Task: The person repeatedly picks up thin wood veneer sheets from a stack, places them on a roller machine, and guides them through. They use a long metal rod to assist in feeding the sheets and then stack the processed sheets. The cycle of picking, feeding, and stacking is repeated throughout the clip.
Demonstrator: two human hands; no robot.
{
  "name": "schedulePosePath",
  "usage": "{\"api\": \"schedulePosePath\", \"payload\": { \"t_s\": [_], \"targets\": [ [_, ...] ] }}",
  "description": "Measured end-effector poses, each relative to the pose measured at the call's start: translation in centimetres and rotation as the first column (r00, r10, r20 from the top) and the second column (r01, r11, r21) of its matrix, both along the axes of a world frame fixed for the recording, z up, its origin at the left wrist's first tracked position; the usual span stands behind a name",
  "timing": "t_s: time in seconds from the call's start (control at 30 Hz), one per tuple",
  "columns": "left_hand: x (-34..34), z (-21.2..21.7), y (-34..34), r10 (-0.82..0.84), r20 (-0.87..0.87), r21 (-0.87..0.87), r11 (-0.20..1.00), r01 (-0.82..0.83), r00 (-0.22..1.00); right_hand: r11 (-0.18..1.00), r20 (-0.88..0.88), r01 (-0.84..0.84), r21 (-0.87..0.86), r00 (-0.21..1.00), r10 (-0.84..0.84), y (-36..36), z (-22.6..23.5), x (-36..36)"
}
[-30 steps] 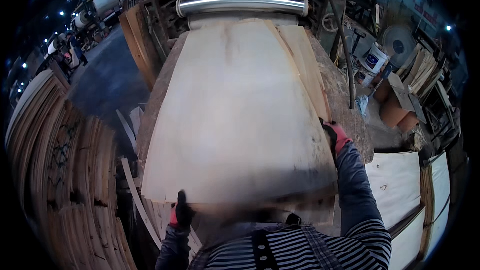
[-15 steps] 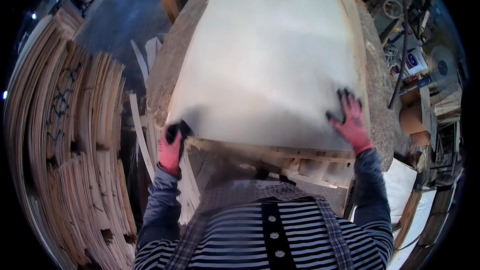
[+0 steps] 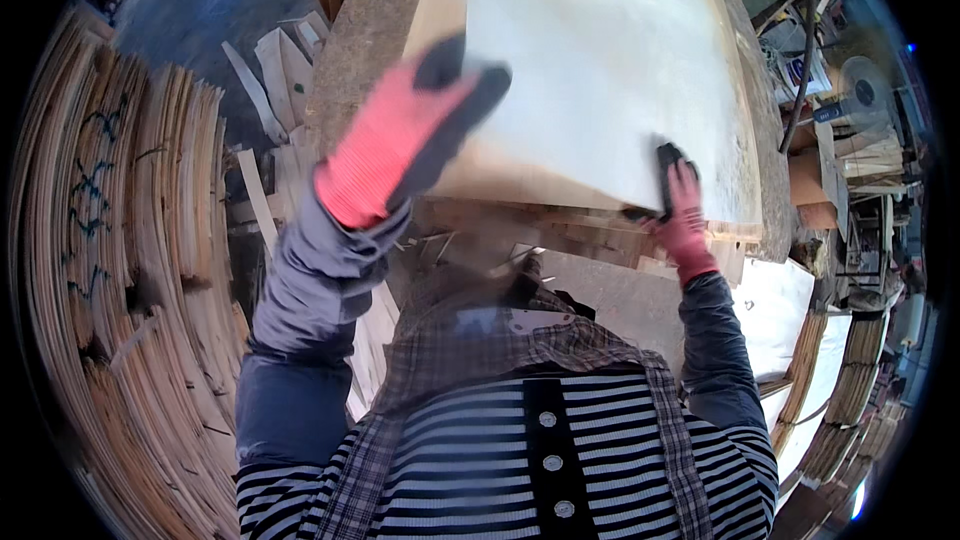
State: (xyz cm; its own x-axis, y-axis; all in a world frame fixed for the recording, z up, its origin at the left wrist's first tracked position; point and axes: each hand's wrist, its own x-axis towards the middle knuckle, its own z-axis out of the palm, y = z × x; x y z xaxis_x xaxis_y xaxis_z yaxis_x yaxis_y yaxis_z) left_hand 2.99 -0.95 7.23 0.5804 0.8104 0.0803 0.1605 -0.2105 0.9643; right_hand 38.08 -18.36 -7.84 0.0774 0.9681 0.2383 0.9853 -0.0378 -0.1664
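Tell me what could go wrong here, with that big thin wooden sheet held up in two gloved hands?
The veneer sheet is wide and thin, gripped only at its near edge by the left hand and right hand; it might sag, crack or slip free. The left hand looks blurred in the picture, so its hold may be unsteady. Loose wood strips lie on the floor to the left, and stacked veneer crowds that side, so a step could trip or snag.

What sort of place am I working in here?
Probably a plywood or veneer workshop: gloved hands grip a wide veneer sheet on a stack, tall veneer piles stand at the left, and offcut strips litter the floor.
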Motion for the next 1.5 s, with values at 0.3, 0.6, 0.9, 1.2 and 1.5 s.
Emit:
{"api": "schedulePosePath", "payload": {
  "t_s": [0.3,0.6,0.9,1.2,1.5],
  "targets": [
    [-8.4,1.9,-4.4,0.192,0.135,-0.193,0.967,-0.165,0.972,0.986,0.114,0.018,0.166,0.993,-0.037,-8.8,11.0,-5.2],
    [-8.7,-18.8,4.9,0.614,-0.271,0.561,0.727,-0.397,0.741,0.995,0.211,-0.015,0.097,0.977,-0.006,6.4,11.6,-1.1],
    [-3.2,-13.6,-0.3,0.277,-0.325,-0.011,0.955,-0.296,0.904,0.985,0.196,-0.13,0.112,0.975,0.106,18.3,5.8,7.8],
    [-3.8,-8.3,-1.4,0.124,-0.356,-0.796,0.478,-0.37,0.926,0.983,-0.024,-0.177,0.053,0.984,0.178,19.6,7.2,2.8],
    [5.3,1.2,-1.5,-0.677,0.199,-0.383,0.612,0.692,0.709,0.945,-0.756,0.318,0.078,0.637,-0.152,-2.5,0.7,0.3]
  ]
}}
